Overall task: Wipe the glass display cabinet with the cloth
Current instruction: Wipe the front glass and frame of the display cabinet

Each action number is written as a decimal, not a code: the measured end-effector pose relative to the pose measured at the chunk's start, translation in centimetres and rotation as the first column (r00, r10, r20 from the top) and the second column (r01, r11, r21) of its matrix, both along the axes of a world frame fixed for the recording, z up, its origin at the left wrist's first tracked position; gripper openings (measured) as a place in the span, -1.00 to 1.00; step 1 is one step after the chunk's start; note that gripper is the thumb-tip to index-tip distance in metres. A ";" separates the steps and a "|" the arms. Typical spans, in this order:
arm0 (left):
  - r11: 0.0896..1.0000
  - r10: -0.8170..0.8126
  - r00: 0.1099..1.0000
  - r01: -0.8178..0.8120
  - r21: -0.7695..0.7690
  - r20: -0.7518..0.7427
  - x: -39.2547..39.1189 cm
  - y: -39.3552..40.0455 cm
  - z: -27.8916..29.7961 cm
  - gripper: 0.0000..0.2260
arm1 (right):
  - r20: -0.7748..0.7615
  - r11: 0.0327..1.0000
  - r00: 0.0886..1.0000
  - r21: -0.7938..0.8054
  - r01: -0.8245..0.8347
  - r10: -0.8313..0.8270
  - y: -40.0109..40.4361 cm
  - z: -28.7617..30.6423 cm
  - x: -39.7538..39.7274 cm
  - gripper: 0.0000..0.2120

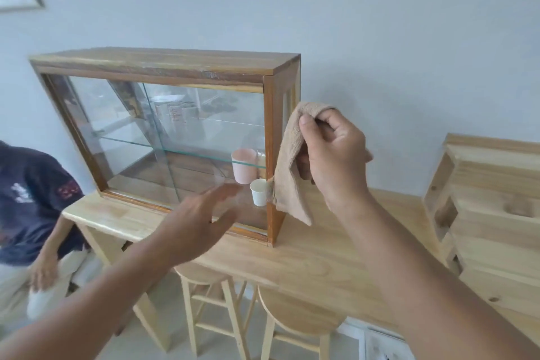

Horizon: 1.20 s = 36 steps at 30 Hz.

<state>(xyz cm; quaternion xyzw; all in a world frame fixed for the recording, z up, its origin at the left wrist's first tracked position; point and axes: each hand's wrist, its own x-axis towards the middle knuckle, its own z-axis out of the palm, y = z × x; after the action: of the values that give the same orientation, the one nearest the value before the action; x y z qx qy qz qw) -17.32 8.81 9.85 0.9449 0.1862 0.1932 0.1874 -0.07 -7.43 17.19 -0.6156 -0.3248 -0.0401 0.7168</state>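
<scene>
at centre right of frame, right hand fingers pinch tan cloth, draped limp against right wooden post of glass display cabinet on bench. left hand blurred, fingers spread, holding nothing, near front pane. cloth likely light, soft: bunch in palm. glass likely fragile, slick: press lightly. pink cup, white cup inside.
</scene>
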 end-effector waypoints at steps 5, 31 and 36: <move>0.970 0.082 0.989 -0.108 0.219 0.122 1.3 3.1 9.1 -0.62 | 0.389 0.981 0.915 -0.112 0.158 -0.103 3.9 2.4 0.6 -0.87; 0.783 -0.447 0.850 0.222 0.581 0.278 2.9 18.7 15.7 -0.59 | 0.362 0.673 0.660 -0.111 0.732 -0.658 9.5 -3.5 -3.6 -0.84; 0.794 -0.487 0.829 0.289 0.535 0.275 2.9 19.2 15.2 -0.54 | 0.324 0.544 0.625 -0.313 0.779 -0.710 9.9 -6.8 -5.7 -0.72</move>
<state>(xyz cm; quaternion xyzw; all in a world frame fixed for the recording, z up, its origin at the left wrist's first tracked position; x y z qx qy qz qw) -14.39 28.06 25.05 0.9192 -0.1109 0.3771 0.0224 -5.79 2.46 10.43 -0.8295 -0.0881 -0.3184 0.4504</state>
